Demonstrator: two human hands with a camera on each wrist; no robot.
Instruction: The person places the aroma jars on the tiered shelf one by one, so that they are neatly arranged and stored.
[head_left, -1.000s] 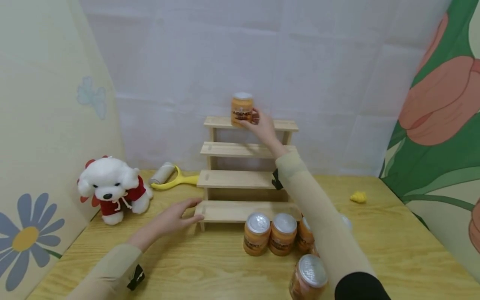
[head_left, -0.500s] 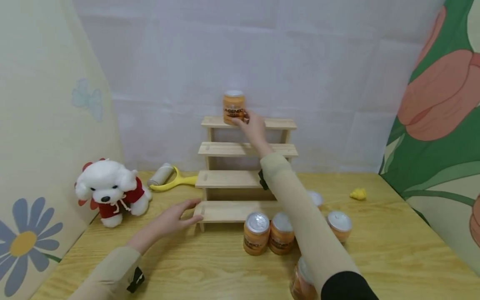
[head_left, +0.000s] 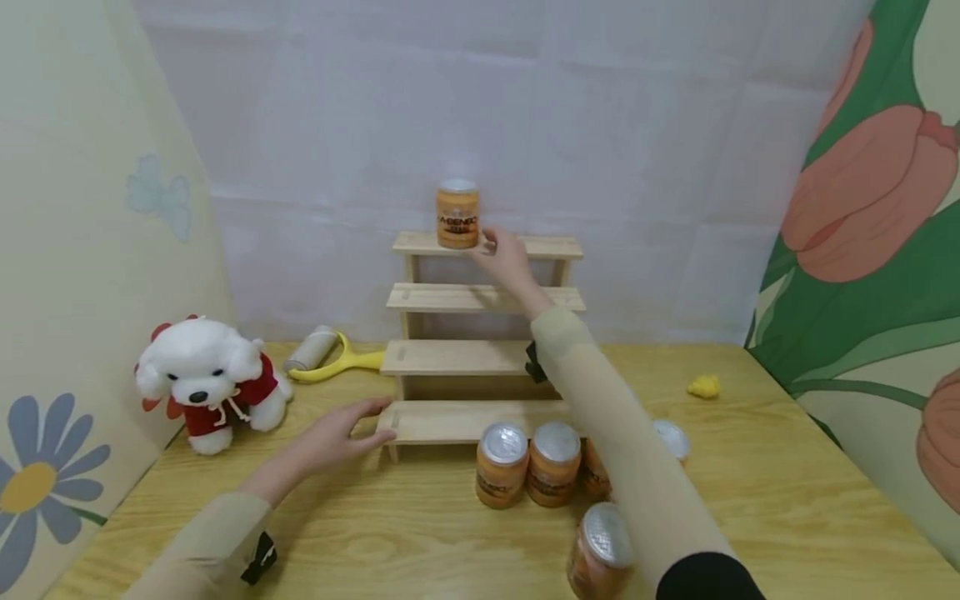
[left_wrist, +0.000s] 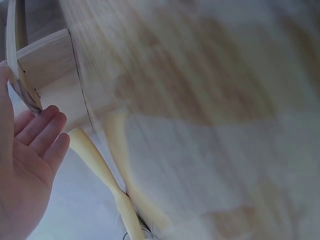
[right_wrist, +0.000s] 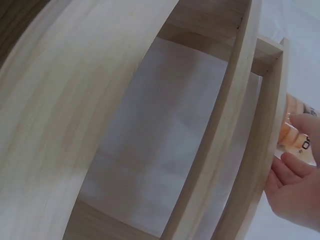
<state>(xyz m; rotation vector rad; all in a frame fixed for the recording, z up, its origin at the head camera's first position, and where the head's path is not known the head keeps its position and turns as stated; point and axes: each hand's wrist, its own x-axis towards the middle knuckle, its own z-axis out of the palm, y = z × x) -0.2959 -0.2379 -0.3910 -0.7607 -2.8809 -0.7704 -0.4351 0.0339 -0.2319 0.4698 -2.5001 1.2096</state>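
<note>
On the top board of a wooden step rack (head_left: pixel 457 358) stands an orange can (head_left: pixel 457 215) with a silver lid, label facing forward. My right hand (head_left: pixel 506 258) is at its right side, thumb and fingers spread apart and loosened from it. In the right wrist view, the thumb of the right hand (right_wrist: pixel 300 185) overlaps the can (right_wrist: pixel 297 135), and its other fingers lie by the board's edge. My left hand (head_left: pixel 330 437) touches the left end of the lowest board with its thumb and extended fingers; the left wrist view shows its fingertips (left_wrist: pixel 50 112) against that end.
Several more orange cans (head_left: pixel 502 467) stand on the wooden table (head_left: pixel 375 533) before the rack, some partly behind my right sleeve. A white plush dog (head_left: pixel 202 367), a yellow-handled roller (head_left: pixel 341 360) and a small yellow lump (head_left: pixel 703 386) lie around.
My right hand has moved the can leftward along the top board and its fingers have come away from it. The left hand stays at the lowest board.
</note>
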